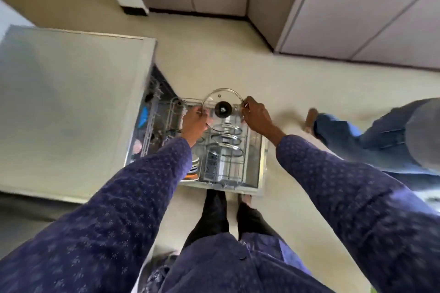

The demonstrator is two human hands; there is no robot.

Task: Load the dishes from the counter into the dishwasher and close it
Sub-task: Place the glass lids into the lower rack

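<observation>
Both hands hold a round clear glass lid with a metal rim and a black centre knob (223, 108), one at each side of its edge. The left hand (194, 123) curls its fingers round the rim on the left, and the right hand (256, 115) pinches the rim on the right, so the two hands stand apart with the lid tilted between them. The lid hangs over the far end of the pulled-out grey wire dishwasher rack (234, 173), which rests above the open stainless dishwasher door (260, 166).

Just below the hands, nearer the person, two more glass lids with metal rims (228, 137) stand on edge in the rack. Below those lies a shiny steel pot (220, 164). Under the left forearm a stack of white plates with an orange edge (194, 169) shows in part.

Left of the left hand spreads the pale grey countertop (71, 107). Right of the right hand, well apart, a second person in blue jeans (371, 133) stands on the beige floor (238, 59).
</observation>
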